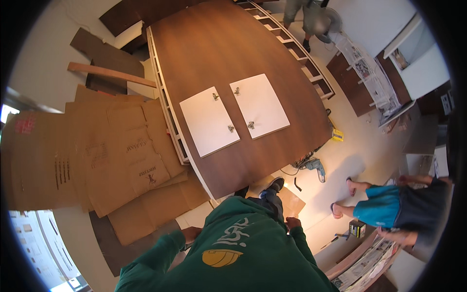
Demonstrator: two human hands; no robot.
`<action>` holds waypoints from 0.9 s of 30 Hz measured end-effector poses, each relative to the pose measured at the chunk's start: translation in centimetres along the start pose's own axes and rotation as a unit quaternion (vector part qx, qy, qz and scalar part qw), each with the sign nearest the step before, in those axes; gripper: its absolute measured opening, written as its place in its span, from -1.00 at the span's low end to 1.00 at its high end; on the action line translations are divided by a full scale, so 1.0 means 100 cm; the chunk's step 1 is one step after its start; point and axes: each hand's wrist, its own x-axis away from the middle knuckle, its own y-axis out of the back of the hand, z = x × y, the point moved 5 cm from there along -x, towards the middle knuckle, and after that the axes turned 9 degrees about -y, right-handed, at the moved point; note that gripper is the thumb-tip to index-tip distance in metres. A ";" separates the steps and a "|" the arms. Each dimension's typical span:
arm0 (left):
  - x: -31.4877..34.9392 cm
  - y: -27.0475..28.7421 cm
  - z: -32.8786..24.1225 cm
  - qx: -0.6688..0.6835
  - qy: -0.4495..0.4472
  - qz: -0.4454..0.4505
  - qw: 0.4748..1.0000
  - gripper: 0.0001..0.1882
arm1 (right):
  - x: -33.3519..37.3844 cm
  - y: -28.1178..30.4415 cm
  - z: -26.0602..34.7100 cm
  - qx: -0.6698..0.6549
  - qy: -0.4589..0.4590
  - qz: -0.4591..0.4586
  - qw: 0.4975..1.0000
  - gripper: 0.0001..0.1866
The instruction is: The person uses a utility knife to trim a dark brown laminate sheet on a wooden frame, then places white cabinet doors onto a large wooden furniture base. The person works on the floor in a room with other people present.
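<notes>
White panels on brown board

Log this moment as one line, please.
left hand: by hip; right hand: by hip; grips: unclear; left white panel, right white panel: apart on brown board, hinges up

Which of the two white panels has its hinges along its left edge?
The right-hand panel: its two hinges sit along its left edge, whereas the left-hand panel has them along its right.
</notes>
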 end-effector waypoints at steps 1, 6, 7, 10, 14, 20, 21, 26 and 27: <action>0.004 0.003 -0.013 -0.002 -0.007 0.014 1.000 -0.46 | -0.004 -0.002 -0.005 -0.001 0.002 -0.013 1.000 -0.80; -0.044 -0.071 0.125 0.339 -0.002 -0.009 0.941 -0.50 | -0.012 0.001 0.006 0.096 0.038 -0.027 0.994 -0.85; -0.052 -0.093 0.163 0.472 0.017 -0.007 0.881 -0.51 | -0.016 -0.006 0.002 0.184 0.081 -0.052 0.978 -0.84; -0.042 -0.060 0.087 0.488 -0.053 -0.080 0.867 -0.55 | -0.040 0.004 -0.024 0.208 0.115 -0.124 0.964 -0.82; -0.031 -0.048 0.019 0.505 0.053 -0.060 0.860 -0.58 | -0.048 0.021 -0.036 0.130 0.081 -0.075 0.985 -0.77; -0.056 -0.082 0.005 0.406 0.082 -0.033 0.910 -0.56 | -0.067 0.065 -0.054 -0.003 0.039 -0.047 0.998 -0.76; -0.062 -0.088 0.003 0.382 0.077 -0.039 0.920 -0.55 | -0.069 0.073 -0.056 -0.013 0.040 -0.041 0.998 -0.76; -0.093 -0.104 -0.010 0.287 0.057 -0.075 0.953 -0.54 | -0.084 0.118 -0.063 -0.109 -0.032 0.013 0.993 -0.78; -0.097 -0.107 -0.011 0.270 0.052 -0.081 0.958 -0.53 | -0.084 0.125 -0.064 -0.159 -0.073 0.024 0.984 -0.78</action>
